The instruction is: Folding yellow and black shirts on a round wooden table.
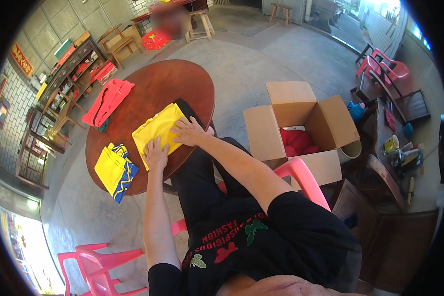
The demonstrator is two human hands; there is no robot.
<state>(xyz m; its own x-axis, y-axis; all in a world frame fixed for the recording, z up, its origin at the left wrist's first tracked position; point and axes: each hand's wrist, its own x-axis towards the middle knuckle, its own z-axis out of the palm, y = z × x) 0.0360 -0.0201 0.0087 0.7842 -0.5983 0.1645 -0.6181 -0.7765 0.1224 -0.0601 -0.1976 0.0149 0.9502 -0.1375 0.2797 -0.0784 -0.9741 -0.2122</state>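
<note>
Both my hands rest flat on a folded yellow garment (pixel 159 124) on a round reddish-brown wooden table (pixel 170 74). My left hand (pixel 156 154) lies at its near left edge with fingers spread. At the right side, the spread fingers of my right hand (pixel 189 132) press on the cloth. A black fabric part (pixel 186 107) shows along the garment's far right edge. To the left, a folded yellow and blue garment (pixel 114 170) overhangs the table's rim slightly. Farther back lies a folded coral-red garment (pixel 109 100) with a dark stripe, and dark green cloth (pixel 103 127) peeks out beneath it.
An open cardboard box (pixel 259 124) with red cloth (pixel 298 142) inside stands on the floor to my right. Pink plastic chairs (pixel 100 262) stand at lower left and far right. Wooden chairs (pixel 61 114) and a shelf cabinet (pixel 74 70) line the left wall. A cluttered side table (pixel 383 124) is at right.
</note>
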